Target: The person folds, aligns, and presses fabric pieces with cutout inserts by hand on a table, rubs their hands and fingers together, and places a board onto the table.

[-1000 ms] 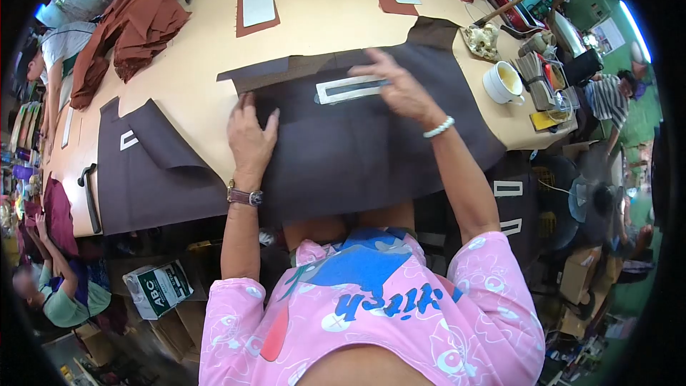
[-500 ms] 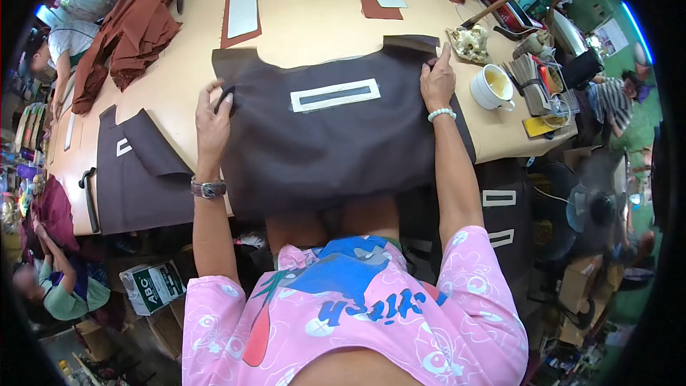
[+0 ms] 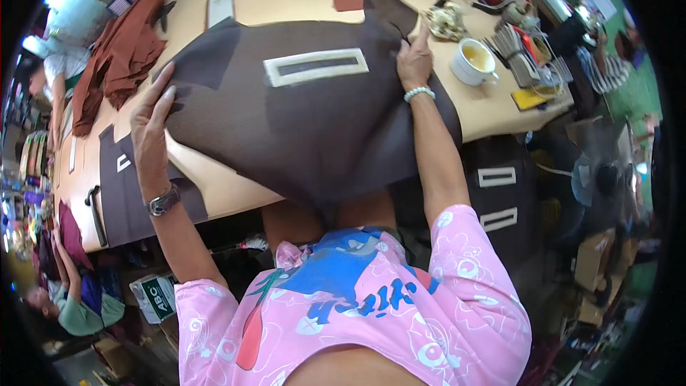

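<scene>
Brown fabric panel, one: spread between two hands at the near side of the desk, its near part sagging past the desk edge toward the lap. Left hand: grip narrow, holding the panel's left margin. Right hand: grip narrow, holding the right margin, slightly farther out. White rectangular frame, one: on the panel, between both grips, nearer the right; long axis left to right, right end tilted slightly far. Enamel-style mug: just right of the right hand.
</scene>
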`<control>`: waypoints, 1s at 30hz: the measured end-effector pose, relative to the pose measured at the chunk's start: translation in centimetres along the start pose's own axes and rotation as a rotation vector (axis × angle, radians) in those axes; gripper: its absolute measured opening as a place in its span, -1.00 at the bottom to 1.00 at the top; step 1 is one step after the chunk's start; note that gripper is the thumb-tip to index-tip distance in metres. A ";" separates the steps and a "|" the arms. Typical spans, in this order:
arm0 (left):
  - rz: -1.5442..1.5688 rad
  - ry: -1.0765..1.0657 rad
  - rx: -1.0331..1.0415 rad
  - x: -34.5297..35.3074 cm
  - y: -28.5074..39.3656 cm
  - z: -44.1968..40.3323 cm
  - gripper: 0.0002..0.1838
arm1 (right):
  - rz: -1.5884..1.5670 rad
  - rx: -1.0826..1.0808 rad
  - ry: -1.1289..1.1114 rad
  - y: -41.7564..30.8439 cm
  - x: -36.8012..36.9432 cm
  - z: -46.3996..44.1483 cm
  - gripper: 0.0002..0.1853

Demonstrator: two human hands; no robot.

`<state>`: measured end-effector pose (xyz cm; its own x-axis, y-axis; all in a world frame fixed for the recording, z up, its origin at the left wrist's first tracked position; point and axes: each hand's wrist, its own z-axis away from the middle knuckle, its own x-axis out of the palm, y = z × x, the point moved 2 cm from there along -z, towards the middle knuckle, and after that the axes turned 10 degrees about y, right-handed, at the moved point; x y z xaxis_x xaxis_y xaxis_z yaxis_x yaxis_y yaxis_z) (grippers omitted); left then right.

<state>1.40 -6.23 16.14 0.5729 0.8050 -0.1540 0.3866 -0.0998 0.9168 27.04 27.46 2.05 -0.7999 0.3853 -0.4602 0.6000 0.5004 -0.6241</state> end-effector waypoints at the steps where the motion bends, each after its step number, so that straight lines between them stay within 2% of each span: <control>1: -0.115 0.052 0.045 -0.4 -0.4 0.1 -0.62 | -0.130 -0.053 0.143 -0.2 -0.1 0.3 -0.30; 2: -0.218 0.092 0.093 -0.5 -0.9 0.2 -0.62 | -0.191 -0.094 0.236 0.3 0.0 0.3 -0.31; 3: -0.240 0.106 0.091 -1.1 -1.2 0.5 -0.61 | -0.273 0.121 0.099 -1.2 -2.2 0.4 -0.32; 5: -0.227 0.121 0.065 -0.9 0.3 2.3 -0.58 | -0.335 -0.020 0.341 -1.5 -4.8 1.3 -0.25; 6: -0.192 0.133 0.037 -0.5 1.1 3.3 -0.56 | -0.282 -0.098 0.389 -0.8 -6.5 2.0 -0.22; 8: 0.017 -0.035 -0.066 -1.1 -0.1 4.1 -0.51 | -0.360 -0.007 0.364 0.5 -11.2 3.9 -0.24; 9: 0.115 -0.107 -0.118 -0.7 -0.6 3.9 -0.48 | -0.296 0.013 0.368 1.6 -14.0 4.9 -0.33; 10: 0.087 -0.210 -0.119 1.2 -0.2 4.4 -0.46 | -0.239 0.030 0.369 3.0 -17.1 5.8 -0.41; 11: 0.061 -0.308 -0.117 3.2 0.8 5.7 -0.43 | -0.130 0.060 0.354 5.0 -20.2 7.2 -0.64; 13: 0.017 -0.528 -0.095 7.7 2.1 8.4 -0.33 | 0.032 0.130 0.293 8.3 -27.6 10.5 -0.86; 16: 0.125 -0.950 -0.169 16.3 3.5 14.5 -0.32 | 0.452 0.207 0.305 12.5 -40.4 16.1 -0.78; 17: 0.074 -1.149 -0.100 18.8 3.4 16.7 -0.33 | 0.555 0.361 0.298 12.5 -44.8 17.7 -0.81; 18: 0.129 -1.275 -0.200 21.3 4.4 19.5 -0.34 | 0.674 0.411 0.306 13.0 -49.2 19.4 -0.82; 19: 0.214 -1.394 -0.106 23.2 4.0 22.4 -0.35 | 0.780 0.349 0.300 15.3 -54.2 21.8 -0.80; 20: 0.266 -1.511 0.064 24.9 4.7 24.9 -0.37 | 0.859 0.437 0.338 15.8 -58.4 23.3 -0.79; 21: 0.369 -1.495 0.221 26.1 5.0 27.7 -0.37 | 0.799 0.556 0.436 16.2 -62.1 24.4 -0.80; 22: 0.298 -1.647 0.103 27.0 5.5 29.9 -0.36 | 0.913 0.490 0.448 16.8 -65.5 25.4 -0.64; 23: 0.339 -1.613 0.180 27.6 6.1 31.9 -0.36 | 0.889 0.662 0.539 15.4 -66.5 24.6 -0.42; 24: 0.331 -1.644 0.107 27.8 6.8 33.3 -0.35 | 0.928 0.582 0.540 15.7 -67.7 24.4 -0.30; 26: 0.400 -1.505 0.274 28.4 4.9 36.4 -0.31 | 0.939 0.473 0.531 16.9 -68.1 22.6 -0.32; 29: 0.297 -1.424 0.306 28.9 3.0 37.3 -0.25 | 0.874 0.283 0.453 21.4 -65.3 19.1 -0.31; 30: 0.219 -1.419 0.250 29.2 2.2 37.5 -0.24 | 0.845 0.196 0.465 23.3 -63.4 17.9 -0.30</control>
<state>46.12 -4.88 -0.16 0.7957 -0.4675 -0.3852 0.2278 -0.3583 0.9054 91.54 0.79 5.39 0.0006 0.8446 -0.5353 0.9267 -0.2016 -0.3171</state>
